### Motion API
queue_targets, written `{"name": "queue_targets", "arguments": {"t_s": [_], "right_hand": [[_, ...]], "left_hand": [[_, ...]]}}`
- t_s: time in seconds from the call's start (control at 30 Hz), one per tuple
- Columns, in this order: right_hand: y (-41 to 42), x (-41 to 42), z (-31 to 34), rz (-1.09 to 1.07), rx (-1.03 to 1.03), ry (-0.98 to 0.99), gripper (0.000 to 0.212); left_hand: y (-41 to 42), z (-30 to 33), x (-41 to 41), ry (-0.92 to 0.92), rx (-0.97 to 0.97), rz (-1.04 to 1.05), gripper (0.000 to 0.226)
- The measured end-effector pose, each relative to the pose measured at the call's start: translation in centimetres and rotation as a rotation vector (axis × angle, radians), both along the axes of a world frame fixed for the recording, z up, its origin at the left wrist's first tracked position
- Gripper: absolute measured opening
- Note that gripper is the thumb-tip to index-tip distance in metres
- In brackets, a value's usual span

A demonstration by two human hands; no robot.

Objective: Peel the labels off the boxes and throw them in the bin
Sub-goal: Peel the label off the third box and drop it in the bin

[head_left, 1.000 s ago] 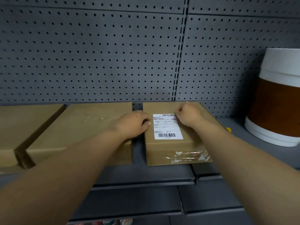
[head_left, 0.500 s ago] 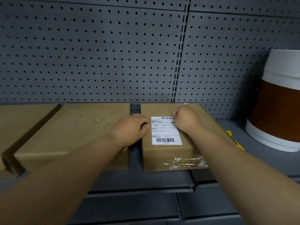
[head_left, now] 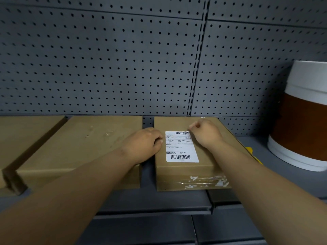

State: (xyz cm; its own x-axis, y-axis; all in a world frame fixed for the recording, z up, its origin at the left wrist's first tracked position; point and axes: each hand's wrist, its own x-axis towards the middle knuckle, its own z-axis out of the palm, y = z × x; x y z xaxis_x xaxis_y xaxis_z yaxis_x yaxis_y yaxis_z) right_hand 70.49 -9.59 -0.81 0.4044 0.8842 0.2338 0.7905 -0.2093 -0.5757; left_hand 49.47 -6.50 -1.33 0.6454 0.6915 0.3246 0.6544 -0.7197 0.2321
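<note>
A grey pegboard wall (head_left: 106, 68) fills the upper view from nine to three o'clock, above a dark grey shelf (head_left: 150, 202) that carries everything. At three o'clock stands a large white and brown tub (head_left: 304, 121), well apart from the boxes. A bare cardboard box (head_left: 79, 149) lies at eight o'clock, with part of another box (head_left: 23, 135) at nine. Just right of centre sits the labelled box (head_left: 184, 172), with torn clear tape (head_left: 203, 181) on its front face at five o'clock. The white label (head_left: 181, 147) lies flat on its top, barcodes at both ends. The left hand (head_left: 143, 144) rests curled against the box's left edge, its fingers bent together beside the label. The right hand (head_left: 206, 132) sits at the label's top right corner, its fingers pinched together there; whether they grip the corner, I cannot tell. A yellow object (head_left: 251, 151) peeks out beside the right forearm.
</note>
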Motion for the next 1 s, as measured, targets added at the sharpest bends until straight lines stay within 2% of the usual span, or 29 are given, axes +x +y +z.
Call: {"name": "queue_targets", "arguments": {"t_s": [0.1,0.3,0.4,0.6,0.87,1.0], "right_hand": [[-0.1,-0.2,-0.4,0.047,0.006,-0.106,0.019],[0.3,-0.3,-0.2,0.012,-0.012,-0.046,0.016],[0.4,-0.7,-0.1,0.012,-0.05,-0.11,0.017],[-0.5,-0.8,0.0,0.157,0.047,0.141,0.013],[-0.6,-0.8,0.0,0.192,0.042,0.21,0.015],[-0.7,-0.8,0.0,0.206,0.053,0.234,0.026]], "left_hand": [[0.0,-0.1,0.0,-0.003,0.006,-0.004,0.025],[0.0,-0.1,0.1,0.005,-0.015,-0.015,0.023],[-0.2,0.0,0.0,0.017,-0.027,-0.014,0.023],[-0.2,0.2,0.0,0.044,-0.017,-0.003,0.024],[-0.3,0.4,0.1,0.061,-0.025,0.005,0.026],[-0.4,0.5,0.1,0.061,-0.022,0.0,0.026]]}}
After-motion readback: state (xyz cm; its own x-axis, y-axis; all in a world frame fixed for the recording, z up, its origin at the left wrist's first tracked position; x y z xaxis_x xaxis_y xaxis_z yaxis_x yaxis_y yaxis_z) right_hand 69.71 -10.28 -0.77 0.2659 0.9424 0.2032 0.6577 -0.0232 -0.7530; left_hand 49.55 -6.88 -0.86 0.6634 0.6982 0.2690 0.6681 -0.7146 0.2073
